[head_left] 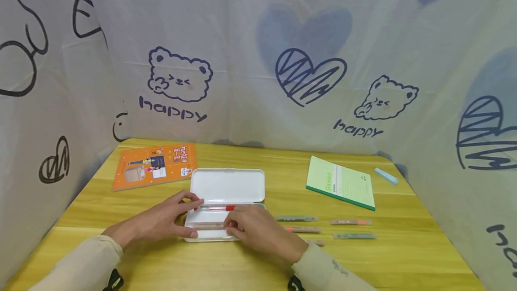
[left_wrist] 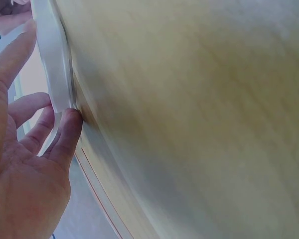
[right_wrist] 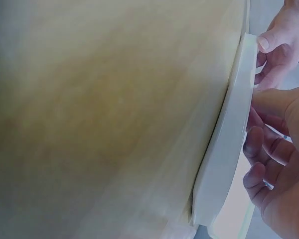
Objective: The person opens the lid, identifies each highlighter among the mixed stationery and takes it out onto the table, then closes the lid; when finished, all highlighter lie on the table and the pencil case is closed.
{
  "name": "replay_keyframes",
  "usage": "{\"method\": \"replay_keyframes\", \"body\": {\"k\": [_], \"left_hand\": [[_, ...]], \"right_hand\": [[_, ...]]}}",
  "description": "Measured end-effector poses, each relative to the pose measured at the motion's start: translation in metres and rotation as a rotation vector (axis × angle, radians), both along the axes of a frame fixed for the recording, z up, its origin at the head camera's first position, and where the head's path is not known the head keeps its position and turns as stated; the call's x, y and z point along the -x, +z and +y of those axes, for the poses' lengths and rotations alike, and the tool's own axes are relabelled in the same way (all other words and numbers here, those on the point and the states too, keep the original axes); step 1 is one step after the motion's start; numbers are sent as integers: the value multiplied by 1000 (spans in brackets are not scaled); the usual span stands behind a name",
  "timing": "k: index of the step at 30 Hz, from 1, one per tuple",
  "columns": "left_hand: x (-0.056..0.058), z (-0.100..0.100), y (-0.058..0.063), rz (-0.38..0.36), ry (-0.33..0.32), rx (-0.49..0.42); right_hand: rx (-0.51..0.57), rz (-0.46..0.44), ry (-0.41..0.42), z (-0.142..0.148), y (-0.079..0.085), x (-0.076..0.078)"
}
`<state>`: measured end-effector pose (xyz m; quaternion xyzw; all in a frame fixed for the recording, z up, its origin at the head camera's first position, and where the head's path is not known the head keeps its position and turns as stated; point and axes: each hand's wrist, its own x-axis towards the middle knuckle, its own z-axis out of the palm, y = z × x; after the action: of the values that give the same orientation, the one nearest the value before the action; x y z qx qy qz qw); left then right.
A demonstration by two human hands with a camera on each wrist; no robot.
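Note:
A white pencil case (head_left: pixel 227 186) lies with its lid raised, in the middle of the table in the head view. My left hand (head_left: pixel 161 217) holds its left end, the thumb at the near corner and fingers farther back. Inside the tray are a clear pen with a red cap (head_left: pixel 229 208) and, nearer me, a pale brown pen (head_left: pixel 208 226). My right hand (head_left: pixel 262 232) reaches over the tray's right part and pinches the brown pen's right end, which its fingers partly hide. Both wrist views show the case's white side wall (left_wrist: pixel 57 64) beside the hands.
Several slim pens, one grey-green (head_left: pixel 297 218), lie right of the case, some partly behind my right hand. An orange book (head_left: pixel 155 167) is at the back left. A green notebook (head_left: pixel 341 183) and a light blue stick-like block (head_left: pixel 386 176) are at the back right.

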<state>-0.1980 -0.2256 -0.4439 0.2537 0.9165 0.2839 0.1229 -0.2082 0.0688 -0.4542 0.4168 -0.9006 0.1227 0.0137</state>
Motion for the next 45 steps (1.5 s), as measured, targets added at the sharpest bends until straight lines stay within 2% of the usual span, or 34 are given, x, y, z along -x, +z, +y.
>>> {"method": "replay_keyframes", "body": {"k": [8, 19, 22, 26, 31, 37, 41, 45], "left_hand": [[0, 1, -1, -1, -3, 3], [-1, 3, -4, -25, -1, -3], [-2, 3, -4, -11, -6, 4], [-2, 3, -3, 15, -7, 6], [-2, 4, -2, 7, 2, 2], [0, 4, 0, -6, 8, 5], [1, 3, 1, -4, 10, 17], [0, 2, 0, 3, 6, 21]], "right_hand": [[-11, -24, -28, -2, 5, 1], [-112, -15, -35, -3, 11, 2], [-87, -15, -40, 0, 11, 2], [3, 14, -62, 13, 18, 5], [102, 50, -74, 49, 33, 11], [221, 1, -138, 117, 47, 18], [276, -40, -194, 170, 48, 14], [303, -49, -248, 224, 46, 3]]}}
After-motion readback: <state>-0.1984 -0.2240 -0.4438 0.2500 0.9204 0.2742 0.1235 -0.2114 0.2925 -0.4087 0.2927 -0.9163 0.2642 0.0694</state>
